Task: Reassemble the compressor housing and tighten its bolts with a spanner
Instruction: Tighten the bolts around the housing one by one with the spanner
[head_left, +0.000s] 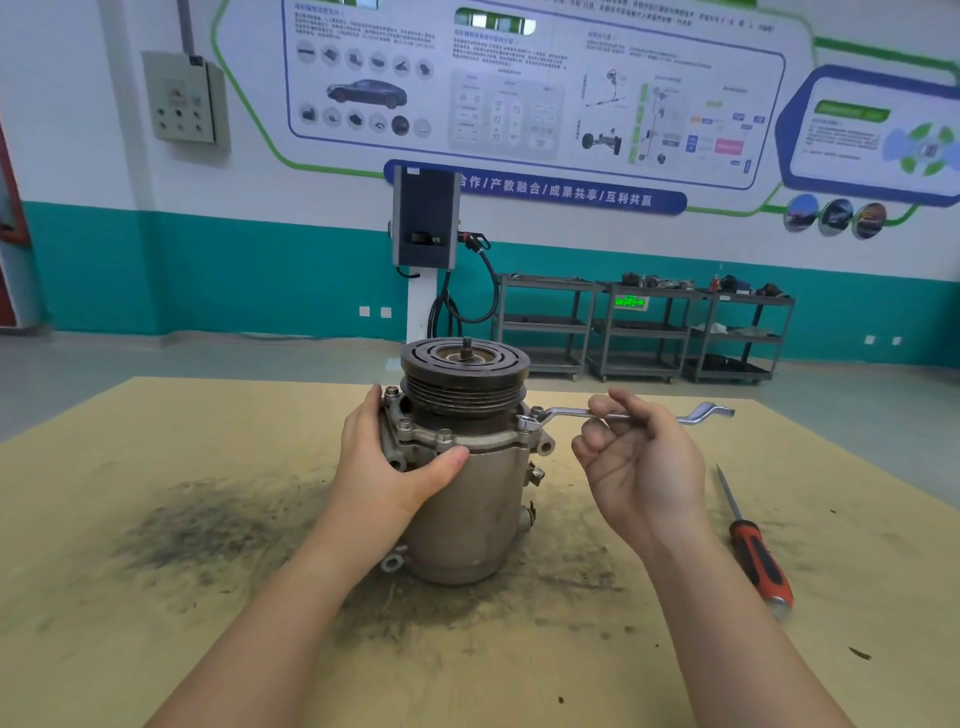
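Note:
A grey metal compressor (470, 499) stands upright in the middle of the table, its dark grooved pulley (464, 374) on top. My left hand (387, 467) grips the left side of its housing flange, thumb across the front near two bolts (445, 435). A silver offset ring spanner (618, 414) lies level to the right, its ring end seated on a bolt at the flange's right edge (530, 423). My right hand (641, 462) holds the spanner's shaft with curled fingers, palm turned toward me.
A red-and-black screwdriver (753, 545) lies on the table at the right. The tan table top (156, 597) carries dark grime around the compressor. Beyond the table stand a charging post (426, 223) and metal shelf carts (644, 327) along the wall.

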